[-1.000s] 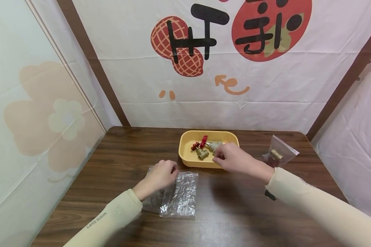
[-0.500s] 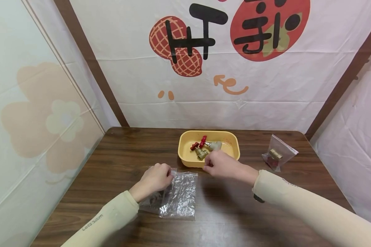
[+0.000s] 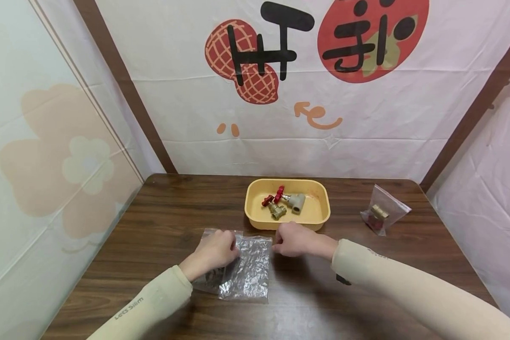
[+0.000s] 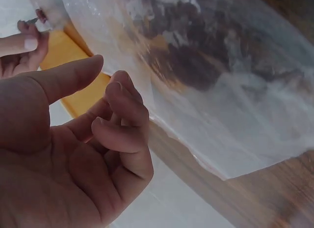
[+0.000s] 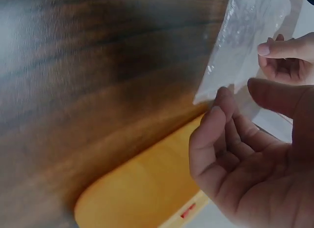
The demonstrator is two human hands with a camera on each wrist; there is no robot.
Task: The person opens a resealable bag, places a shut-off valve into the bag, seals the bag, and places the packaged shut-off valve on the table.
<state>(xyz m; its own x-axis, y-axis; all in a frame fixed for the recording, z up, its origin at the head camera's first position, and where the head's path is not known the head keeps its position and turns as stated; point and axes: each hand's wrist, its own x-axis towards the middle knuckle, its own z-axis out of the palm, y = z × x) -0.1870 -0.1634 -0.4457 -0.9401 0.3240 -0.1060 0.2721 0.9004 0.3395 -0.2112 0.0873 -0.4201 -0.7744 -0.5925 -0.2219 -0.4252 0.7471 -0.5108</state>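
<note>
My left hand (image 3: 216,249) is over two clear plastic zip bags lying side by side, its fingers loosely curled. In the left wrist view a gap shows between thumb and fingertips, with the clear bag (image 4: 235,125) just beyond them. The right-hand zip bag (image 3: 253,276) lies flat and crinkled; the left-hand zip bag (image 3: 210,283) is partly hidden by that hand. At the upper right corner of the right-hand bag is my right hand (image 3: 297,240), just in front of the yellow tray (image 3: 316,212). Its thumb and fingertips are apart, holding nothing, in the right wrist view.
In the tray lie a brass valve (image 3: 277,211) and a grey-bodied valve (image 3: 296,203), both with red handles. A zip bag (image 3: 391,215) with a brass piece and something red inside stands at the right of the brown table (image 3: 348,302). A printed cloth (image 3: 187,118) hangs behind.
My right hand has moved left and nearer, from over the tray's front rim to the right bag's upper corner. My left hand has shifted slightly left and nearer. The bags and valves stay put.
</note>
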